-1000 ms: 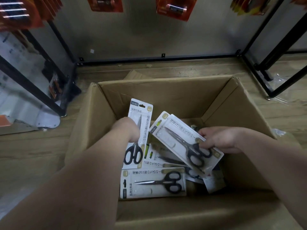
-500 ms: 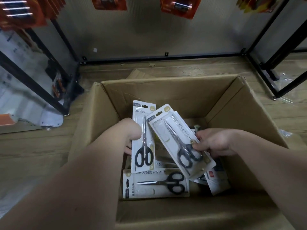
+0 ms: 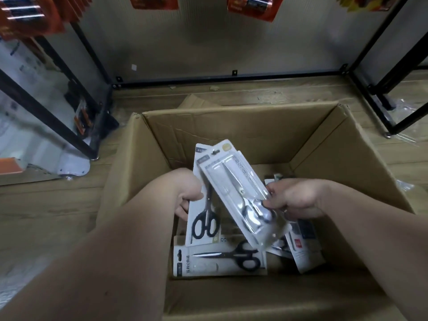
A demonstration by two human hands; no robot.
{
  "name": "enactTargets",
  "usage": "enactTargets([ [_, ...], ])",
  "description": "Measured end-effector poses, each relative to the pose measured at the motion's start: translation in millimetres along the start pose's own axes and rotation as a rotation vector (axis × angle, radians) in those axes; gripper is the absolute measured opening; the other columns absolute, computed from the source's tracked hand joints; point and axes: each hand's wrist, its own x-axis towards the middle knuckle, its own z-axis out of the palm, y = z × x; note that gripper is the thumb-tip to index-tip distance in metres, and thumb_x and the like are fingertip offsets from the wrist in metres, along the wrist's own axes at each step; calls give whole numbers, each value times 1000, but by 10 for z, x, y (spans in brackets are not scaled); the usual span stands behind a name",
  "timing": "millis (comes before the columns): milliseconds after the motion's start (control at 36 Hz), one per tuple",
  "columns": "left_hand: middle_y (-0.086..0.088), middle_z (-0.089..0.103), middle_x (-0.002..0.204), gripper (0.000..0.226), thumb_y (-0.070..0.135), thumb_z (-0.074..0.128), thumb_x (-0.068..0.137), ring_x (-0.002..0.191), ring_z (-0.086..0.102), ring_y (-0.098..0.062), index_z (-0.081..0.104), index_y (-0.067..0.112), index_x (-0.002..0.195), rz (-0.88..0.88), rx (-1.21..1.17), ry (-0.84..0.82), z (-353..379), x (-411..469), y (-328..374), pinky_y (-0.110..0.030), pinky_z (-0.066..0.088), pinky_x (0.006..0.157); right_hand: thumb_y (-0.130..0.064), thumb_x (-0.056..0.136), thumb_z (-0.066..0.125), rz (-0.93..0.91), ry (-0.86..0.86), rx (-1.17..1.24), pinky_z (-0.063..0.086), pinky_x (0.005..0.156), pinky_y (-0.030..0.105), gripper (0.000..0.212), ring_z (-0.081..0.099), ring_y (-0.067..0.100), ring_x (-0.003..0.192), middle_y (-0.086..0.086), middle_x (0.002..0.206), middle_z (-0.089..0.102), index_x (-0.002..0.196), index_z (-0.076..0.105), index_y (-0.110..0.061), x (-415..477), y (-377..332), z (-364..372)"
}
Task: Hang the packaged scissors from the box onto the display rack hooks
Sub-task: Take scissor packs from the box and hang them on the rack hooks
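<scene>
An open cardboard box [image 3: 243, 130] stands on the floor below me. My left hand [image 3: 188, 198] grips the left edge of one white scissors pack [image 3: 203, 218] with black handles, held upright. My right hand [image 3: 294, 198] pinches a small stack of scissors packs [image 3: 236, 186] by the handle end, tilted up to the left and overlapping the left pack. More packs lie in the box bottom, one flat at the front [image 3: 220, 258], others under my right hand [image 3: 305, 246].
Black display rack frames [image 3: 76, 121] stand left and right [image 3: 379, 89] of the box on the wooden floor. Orange packaged goods [image 3: 252, 5] hang on the grey back panel above. A loose cardboard flap [image 3: 196, 103] lies behind the box.
Both hands have lifted their packs higher out of the box and drawn them together, so the right-hand stack now overlaps the left-hand pack.
</scene>
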Motion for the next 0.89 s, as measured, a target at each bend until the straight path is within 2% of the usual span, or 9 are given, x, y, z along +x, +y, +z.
enactTargets([
  [111,-17,72,113,27,-1,56,95,99,71,-30,65,10,118,93,-36,-52,68,-30,56,-39,62,61,0,98,52,-37,32,-84,52,61,32,12,66,15,70,15,94,66,101,59,-9,90,-55,165],
  [167,-15,72,113,27,0,59,94,99,71,-29,66,13,117,121,-41,-78,81,-28,64,-39,62,68,-5,98,55,-48,40,-117,56,65,37,8,66,18,70,13,91,66,101,60,-11,152,-55,222],
  [222,-14,72,114,36,-4,59,91,100,71,-31,66,16,120,122,-52,-96,70,-1,39,-44,63,74,-13,98,58,-52,57,-163,59,82,48,10,68,25,84,15,97,71,107,62,-8,177,-59,273],
  [278,-13,70,120,46,-7,55,90,105,69,-33,63,19,128,109,-51,-118,73,1,18,-50,61,79,-18,98,61,-37,85,-213,61,80,41,18,69,25,89,14,105,73,111,65,-6,171,-66,303],
  [333,-10,69,121,46,-4,53,93,104,69,-31,59,20,132,103,-51,-123,91,-16,23,-49,60,76,-21,96,64,-22,80,-222,61,71,32,17,70,20,85,10,100,75,105,70,-8,161,-75,329],
  [500,-8,71,115,25,17,59,100,103,69,-31,62,18,124,122,-63,-123,118,-54,36,-49,60,77,-23,93,69,11,43,-204,62,80,36,24,71,29,102,11,103,76,108,71,-6,146,-85,357],
  [611,-7,73,111,22,12,56,101,97,71,-31,63,23,119,127,-71,-91,97,-38,41,-51,60,79,-29,94,67,40,10,-239,61,81,36,28,70,21,88,12,107,74,110,71,-7,135,-81,313],
  [694,-9,73,110,23,10,56,100,97,72,-33,63,22,119,107,-93,-78,77,-33,55,-53,59,82,-27,97,62,37,17,-241,61,74,32,25,69,16,78,8,95,74,108,69,-6,150,-70,276],
  [889,-10,73,108,24,12,61,98,95,71,-33,60,18,122,68,-195,23,-28,1,5,-48,60,75,-24,99,59,38,77,-200,58,68,31,19,72,19,76,6,93,76,109,69,-11,107,-25,93],
])
